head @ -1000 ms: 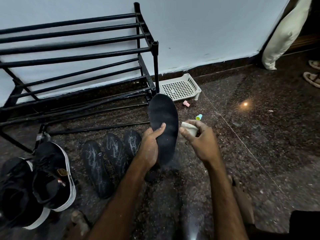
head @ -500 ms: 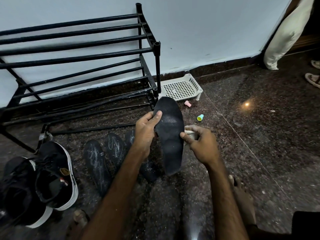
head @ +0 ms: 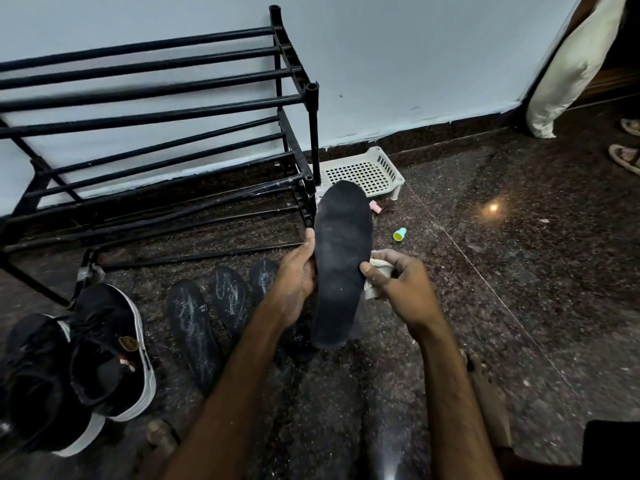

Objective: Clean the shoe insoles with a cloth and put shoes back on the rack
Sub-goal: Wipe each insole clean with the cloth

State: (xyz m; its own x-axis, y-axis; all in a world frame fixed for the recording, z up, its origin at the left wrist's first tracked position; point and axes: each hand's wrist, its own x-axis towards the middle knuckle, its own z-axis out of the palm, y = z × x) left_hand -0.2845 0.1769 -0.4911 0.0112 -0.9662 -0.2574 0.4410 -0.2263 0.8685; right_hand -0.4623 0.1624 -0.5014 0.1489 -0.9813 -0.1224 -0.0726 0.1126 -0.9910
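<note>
A black insole [head: 341, 261] stands upright in front of me, held at its left edge by my left hand [head: 294, 282]. My right hand [head: 401, 289] grips a small white cloth [head: 379, 277] against the insole's right edge, thumb on its face. Three dusty black insoles [head: 194, 327] lie side by side on the floor, the rightmost partly hidden behind my left arm. Two black shoes with white soles [head: 104, 355] stand at the lower left. The black metal shoe rack [head: 156, 133] stands against the wall with bare shelves.
A white perforated plastic tray [head: 363, 171] sits on the floor right of the rack. A small pink item [head: 375, 206] and a green-blue cap [head: 399, 234] lie near it. Sandals [head: 625, 157] and a cream curtain [head: 568, 71] are at far right. My bare foot [head: 485, 389] rests on the dark granite floor.
My left hand shifted from the insole's middle up along its left edge. My right hand with the cloth moved in against the insole's right side and lower down it.
</note>
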